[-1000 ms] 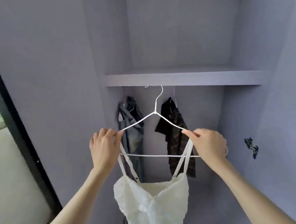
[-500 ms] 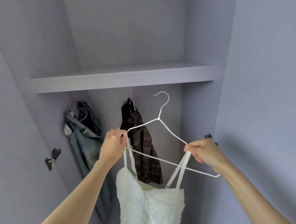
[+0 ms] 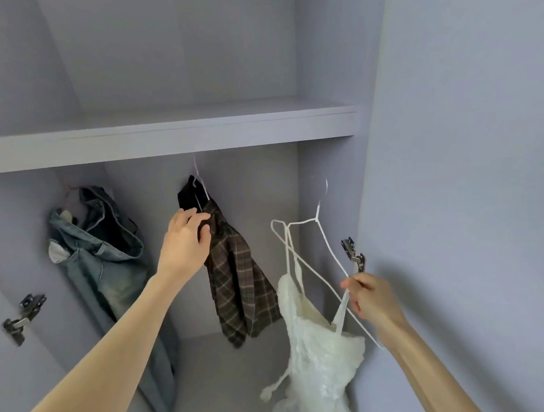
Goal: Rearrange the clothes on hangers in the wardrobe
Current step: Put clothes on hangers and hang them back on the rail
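Inside the pale purple wardrobe, a wide shelf runs across, and the clothes hang in the space under it. The left hand reaches up to the brown checked shirt that hangs in the middle. Its fingers are curled on the dark top part of the shirt, by the shoulder, just under the thin pink hanger that holds it up. The thumb is out to the side, so this grip is only partly shut on the cloth. The right hand is lower and over to the right, near the side wall. Its fingers are pinched shut on the white wire hanger and on one strap of the white dress. This hanger is tilted, with its hook up near the wall, and the hook looks blurry. The other strap is looped over the hanger's left end. The dress hangs down from it, just beside the checked shirt, with a thin tie dangling at its left. On the far left, blue jeans hang from another pink hanger, well apart from the dress. A metal hinge sits on the right wall just above the right hand, and one more hinge is on the left wall.
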Motion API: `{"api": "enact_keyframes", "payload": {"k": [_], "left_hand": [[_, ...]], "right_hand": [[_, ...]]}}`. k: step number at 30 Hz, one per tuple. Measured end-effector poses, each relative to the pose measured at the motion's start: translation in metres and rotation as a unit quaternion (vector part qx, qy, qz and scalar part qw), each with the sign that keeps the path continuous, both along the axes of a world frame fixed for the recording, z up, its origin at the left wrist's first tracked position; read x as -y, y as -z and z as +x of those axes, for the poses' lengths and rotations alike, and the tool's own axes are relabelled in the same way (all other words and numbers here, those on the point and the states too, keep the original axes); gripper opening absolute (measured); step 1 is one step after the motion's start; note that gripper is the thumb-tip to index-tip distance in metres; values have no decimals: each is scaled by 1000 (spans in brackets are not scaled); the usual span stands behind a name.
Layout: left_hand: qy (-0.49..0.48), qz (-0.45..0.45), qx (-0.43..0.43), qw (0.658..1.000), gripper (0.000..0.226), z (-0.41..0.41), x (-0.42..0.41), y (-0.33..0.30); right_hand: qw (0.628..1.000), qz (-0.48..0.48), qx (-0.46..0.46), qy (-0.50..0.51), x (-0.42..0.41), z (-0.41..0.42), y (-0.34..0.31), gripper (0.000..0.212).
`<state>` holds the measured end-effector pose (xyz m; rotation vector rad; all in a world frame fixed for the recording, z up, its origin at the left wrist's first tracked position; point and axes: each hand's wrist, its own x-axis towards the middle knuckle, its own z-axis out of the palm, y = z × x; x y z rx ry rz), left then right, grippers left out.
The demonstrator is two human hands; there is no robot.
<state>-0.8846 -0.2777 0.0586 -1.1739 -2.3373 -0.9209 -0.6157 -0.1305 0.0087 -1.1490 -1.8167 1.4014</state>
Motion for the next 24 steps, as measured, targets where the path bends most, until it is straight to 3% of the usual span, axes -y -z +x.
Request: {"api": "enact_keyframes", "payload": {"k": [6,12,24], "left_hand": [[-10,10,-119,993,43,-25,3,-35],[-38,-45,-229,972,55,-84,7,-77],[-60,-25,-319,945,58,-170,5,-84]], "right_hand": [[999,49,20,4,-14,-72,-9,25],[996,77,47,3,-21,-159,-21,30],[992,121,42,13,-49,-329,-49,29]]}}
